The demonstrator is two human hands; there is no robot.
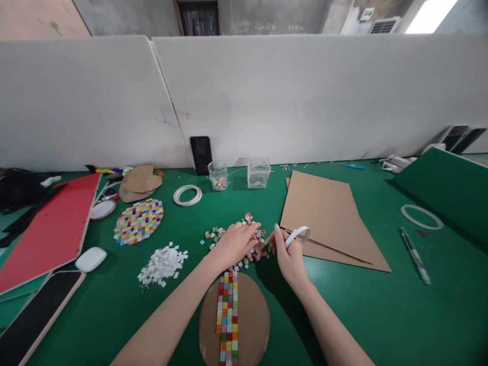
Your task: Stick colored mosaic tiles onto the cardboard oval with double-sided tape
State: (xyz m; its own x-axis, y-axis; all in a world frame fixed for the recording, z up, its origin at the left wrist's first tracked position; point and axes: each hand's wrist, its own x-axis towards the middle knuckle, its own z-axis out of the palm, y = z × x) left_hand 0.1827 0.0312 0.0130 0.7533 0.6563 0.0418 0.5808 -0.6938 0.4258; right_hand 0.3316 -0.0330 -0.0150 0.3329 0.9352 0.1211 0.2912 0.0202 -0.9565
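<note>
- Two bare hands of yours reach in over the green table (343, 315), one to either side of the loose coloured tiles (259, 246).
- Your left hand (237, 244) lies palm down over that pile, fingers loosely spread and a little bent; you cover part of the tiles, and whether you have one under your fingertips cannot be told.
- Your right hand (292, 262) is partly closed, with the white tape roll (302, 235) held at its fingers and standing up from them; your fingertips are at the right edge of the pile, and whether they also pinch a tile is too small to tell.
- Nearest your body, just below the pile, you have the round cardboard (251, 315) flat on the table, with a strip of coloured tiles (229, 310) running down it, left of its middle; the strip's leftmost column stops short of the lower part.
- To the left of your left forearm is a heap of white tiles (162, 265), with the finished-looking mosaic piece (139, 221) beyond it.
- Past your hands stand a round clear cup (218, 177) and a square clear box (258, 174), with a white coil (186, 195) near the cup.
- Right of your right hand, flat cardboard sheets (328, 218) lie on the table, a pen (415, 256) farther right.
</note>
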